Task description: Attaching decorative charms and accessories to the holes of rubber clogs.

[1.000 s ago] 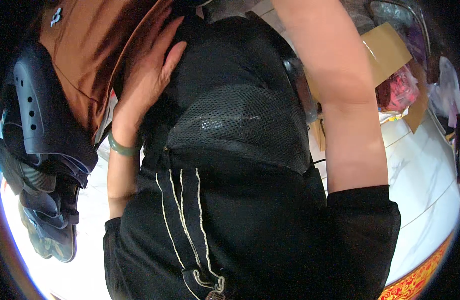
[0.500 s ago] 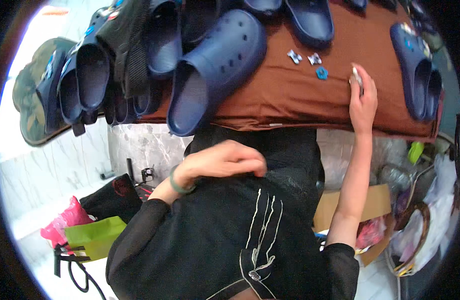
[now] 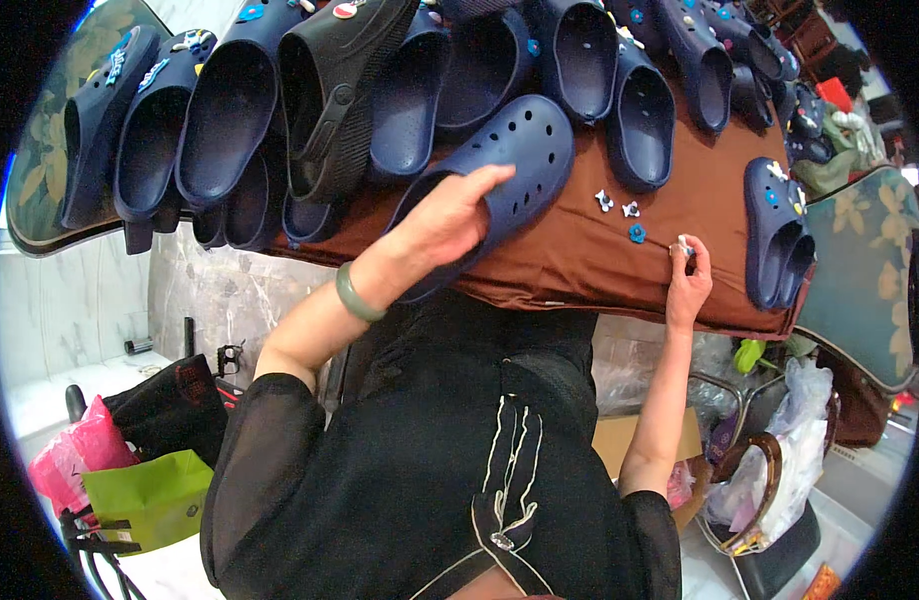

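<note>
Head view: left hand [image 3: 448, 218], thumb extended, lies over the navy clog [image 3: 525, 150] at twelve o'clock, grip unclear; right hand [image 3: 687, 272], at three, pinches a white charm [image 3: 686, 242]; seemingly taking hold, next calling for firm fingers

Toward eight o'clock in the view, a pink plastic bag [image 3: 80, 450] is resting beside a lime-green bag [image 3: 152, 500]; toward four, translucent plastic [image 3: 802, 475] is lying in a brown-handled basket [image 3: 775, 470].

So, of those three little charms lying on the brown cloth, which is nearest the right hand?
The blue flower-shaped charm; the two whitish charms lie farther from the right hand.
</note>
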The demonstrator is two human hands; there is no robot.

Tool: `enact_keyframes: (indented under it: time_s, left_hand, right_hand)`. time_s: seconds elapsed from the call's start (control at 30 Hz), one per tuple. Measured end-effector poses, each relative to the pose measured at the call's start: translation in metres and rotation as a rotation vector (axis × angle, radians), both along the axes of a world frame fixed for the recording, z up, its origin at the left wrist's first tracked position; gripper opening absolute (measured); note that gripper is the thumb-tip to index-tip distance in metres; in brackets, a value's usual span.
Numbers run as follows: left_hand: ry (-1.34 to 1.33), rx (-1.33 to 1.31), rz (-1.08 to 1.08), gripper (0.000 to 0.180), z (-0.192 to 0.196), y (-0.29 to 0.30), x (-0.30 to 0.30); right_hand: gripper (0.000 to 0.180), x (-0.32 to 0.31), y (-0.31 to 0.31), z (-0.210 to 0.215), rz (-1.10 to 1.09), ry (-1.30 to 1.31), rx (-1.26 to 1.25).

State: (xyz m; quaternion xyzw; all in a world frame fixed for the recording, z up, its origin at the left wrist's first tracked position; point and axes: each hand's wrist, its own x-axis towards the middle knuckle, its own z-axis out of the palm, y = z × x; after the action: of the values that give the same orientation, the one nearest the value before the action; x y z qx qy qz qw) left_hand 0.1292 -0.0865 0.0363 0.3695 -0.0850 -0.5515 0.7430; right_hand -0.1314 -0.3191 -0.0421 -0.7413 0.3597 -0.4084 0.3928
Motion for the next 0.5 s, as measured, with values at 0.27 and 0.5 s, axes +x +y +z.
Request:
enact_keyframes:
  time_s: [0.27, 0.5]
  left_hand:
    - [0.110, -0.014, 0.038, 0.035, 0.003, 0.036, -0.039]
    - [0.025, -0.039, 0.086, 0.036, -0.005, 0.030, -0.044]
  right_hand:
    - [0.020, 0.027, 0.053, 0.046, 0.167, -0.317, 0.434]
    - [0.026, 0.092, 0.083, 0.067, 0.450, -0.557, 1.004]
